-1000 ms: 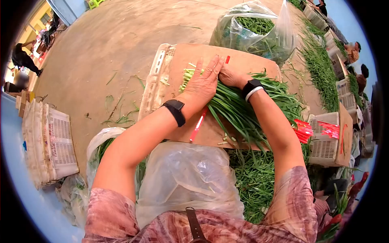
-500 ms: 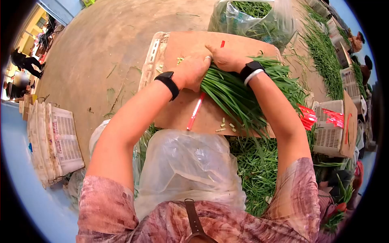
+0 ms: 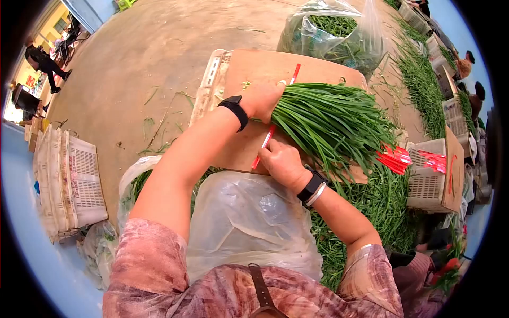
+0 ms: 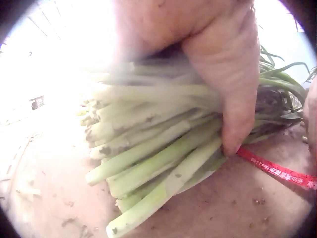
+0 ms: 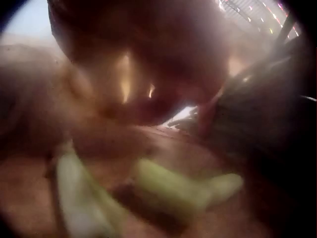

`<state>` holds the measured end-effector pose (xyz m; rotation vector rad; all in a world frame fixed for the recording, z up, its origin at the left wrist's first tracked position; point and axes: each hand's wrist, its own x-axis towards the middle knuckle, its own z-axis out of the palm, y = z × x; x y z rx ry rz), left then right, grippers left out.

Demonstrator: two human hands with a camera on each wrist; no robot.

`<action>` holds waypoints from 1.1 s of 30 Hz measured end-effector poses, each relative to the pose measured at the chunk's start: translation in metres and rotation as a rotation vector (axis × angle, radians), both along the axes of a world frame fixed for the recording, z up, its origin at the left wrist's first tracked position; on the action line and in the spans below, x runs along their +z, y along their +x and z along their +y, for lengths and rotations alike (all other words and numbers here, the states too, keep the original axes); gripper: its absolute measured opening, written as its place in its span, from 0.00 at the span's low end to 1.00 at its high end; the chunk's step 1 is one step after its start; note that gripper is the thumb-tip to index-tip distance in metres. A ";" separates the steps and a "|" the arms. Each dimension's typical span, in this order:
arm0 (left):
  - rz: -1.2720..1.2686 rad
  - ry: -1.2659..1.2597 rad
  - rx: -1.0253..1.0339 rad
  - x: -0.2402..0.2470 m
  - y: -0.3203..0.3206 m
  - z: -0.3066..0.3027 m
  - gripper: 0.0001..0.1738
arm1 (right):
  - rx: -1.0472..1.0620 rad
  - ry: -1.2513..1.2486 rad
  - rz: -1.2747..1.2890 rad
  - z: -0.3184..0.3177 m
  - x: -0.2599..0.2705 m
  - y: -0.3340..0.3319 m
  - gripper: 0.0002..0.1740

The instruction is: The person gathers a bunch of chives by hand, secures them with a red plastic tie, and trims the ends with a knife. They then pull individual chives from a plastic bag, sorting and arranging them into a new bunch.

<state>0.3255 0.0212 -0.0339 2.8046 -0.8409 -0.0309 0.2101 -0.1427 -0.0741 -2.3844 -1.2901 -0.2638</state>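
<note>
The leafy bunch (image 3: pixel 331 119) lies at two o'clock in the head view, probably light, soft-leaved, easily bruised. Its firmer pale stalks (image 4: pixel 158 161) suit gripping, as the left hand (image 3: pixel 263 100) does; the right hand (image 3: pixel 286 165) pinches a red strip (image 3: pixel 265 141).

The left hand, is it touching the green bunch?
Touching: the left wrist view shows the left hand gripping the green bunch, thumb against its side.

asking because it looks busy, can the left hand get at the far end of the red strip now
Probably not without letting go: the left hand holds the green bundle. Otherwise the way looks free; the far end of the red strip lies uncovered just beyond.
</note>
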 end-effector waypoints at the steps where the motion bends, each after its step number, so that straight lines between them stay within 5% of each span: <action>1: 0.005 -0.003 0.009 0.000 0.000 0.001 0.41 | -0.002 0.004 -0.023 0.002 0.003 0.003 0.11; 6: 0.005 -0.154 -0.097 -0.012 0.007 -0.001 0.34 | 0.018 -0.044 -0.043 -0.002 0.009 0.009 0.10; 7: -0.005 -0.262 -0.117 0.015 -0.011 -0.007 0.18 | 0.089 -0.050 -0.053 0.000 0.008 0.015 0.10; 8: -0.036 -0.440 -0.066 0.000 -0.009 -0.009 0.15 | 0.167 0.050 -0.042 0.000 0.008 0.016 0.11; 9: -0.095 -0.352 0.017 -0.006 -0.011 -0.012 0.11 | 0.159 0.100 -0.006 0.004 0.020 0.013 0.10; 12: -0.019 -0.027 0.150 -0.019 0.001 -0.005 0.28 | 0.009 0.250 0.019 0.015 0.019 0.018 0.09; 14: -0.024 0.029 0.137 0.008 -0.012 0.001 0.30 | -0.060 0.317 -0.040 0.015 0.027 0.028 0.10; 20: 0.078 -0.001 0.114 -0.037 0.024 -0.003 0.39 | -0.257 0.540 0.101 0.017 0.036 0.066 0.03; 26: 0.060 -0.126 -0.018 0.006 0.001 0.003 0.36 | -0.417 0.490 0.179 0.014 0.034 0.089 0.03; 28: 0.173 -0.363 -0.009 -0.006 0.007 0.004 0.32 | -0.424 0.447 0.162 0.019 0.031 0.093 0.04; 31: 0.156 -0.358 -0.261 -0.046 0.017 0.007 0.24 | -0.426 0.307 0.280 0.022 0.059 0.092 0.08; 33: 0.061 -0.377 -0.203 -0.019 0.006 0.006 0.28 | -0.420 0.132 0.109 0.016 0.073 0.086 0.10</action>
